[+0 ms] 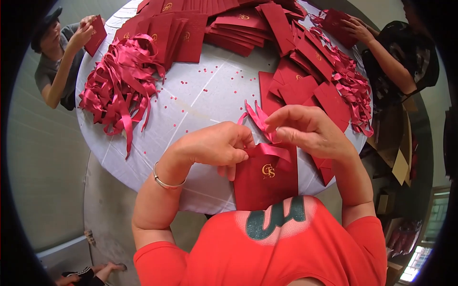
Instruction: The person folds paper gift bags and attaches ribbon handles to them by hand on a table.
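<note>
A dark red paper bag (265, 188) with a gold emblem lies at the table's near edge, in front of my chest. A pink ribbon (272, 151) crosses its top edge, and ribbon ends stand up beyond it. My left hand (222, 145) is closed at the bag's upper left corner, fingertips pinching the ribbon. My right hand (310, 131) is curled above the upper right corner, thumb and forefinger tips close together at the upright ribbon strands. Its lower fingers are partly hidden.
The round table has a white cloth (205, 107) scattered with small red dots. A pile of pink ribbons (121, 81) lies left, another (353, 90) right. Stacked red bags (238, 24) line the far side; more (298, 88) lie beside my right hand. Two people hold bags across the table.
</note>
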`<state>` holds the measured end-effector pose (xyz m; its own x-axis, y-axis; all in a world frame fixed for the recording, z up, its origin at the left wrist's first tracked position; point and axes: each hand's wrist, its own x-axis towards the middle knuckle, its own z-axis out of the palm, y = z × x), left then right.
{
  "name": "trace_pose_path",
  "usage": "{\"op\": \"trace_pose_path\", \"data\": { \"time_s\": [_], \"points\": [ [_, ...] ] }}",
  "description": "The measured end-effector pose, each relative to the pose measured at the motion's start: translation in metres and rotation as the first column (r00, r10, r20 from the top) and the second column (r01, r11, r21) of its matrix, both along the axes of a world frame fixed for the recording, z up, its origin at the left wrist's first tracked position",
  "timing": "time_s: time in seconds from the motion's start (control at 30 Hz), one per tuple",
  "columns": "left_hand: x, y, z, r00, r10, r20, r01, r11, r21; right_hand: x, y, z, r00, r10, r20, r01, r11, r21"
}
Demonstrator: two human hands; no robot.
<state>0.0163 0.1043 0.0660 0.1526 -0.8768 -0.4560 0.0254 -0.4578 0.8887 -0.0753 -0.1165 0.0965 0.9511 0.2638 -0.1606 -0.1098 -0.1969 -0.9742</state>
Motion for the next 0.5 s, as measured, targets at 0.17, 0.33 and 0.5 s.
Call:
{"op": "trace_pose_path", "data": {
  "time_s": [0.17,0.33,0.5],
  "points": [
    [-0.001,-0.001,0.000,1.000,0.019,-0.015,-0.019,1.000,-0.014,0.009,0.000,-0.011,1.000,-0.016,0.010,0.016,0.998,-0.067],
    [-0.008,-0.003,0.008,0.996,0.076,0.046,-0.076,0.997,-0.015,0.020,0.002,-0.010,0.973,0.229,0.007,-0.218,0.936,-0.277],
    [-0.010,-0.004,0.006,0.990,0.076,0.122,-0.066,0.994,-0.085,0.028,-0.005,-0.014,0.945,0.263,-0.196,-0.289,0.950,-0.118]
  ]
}}
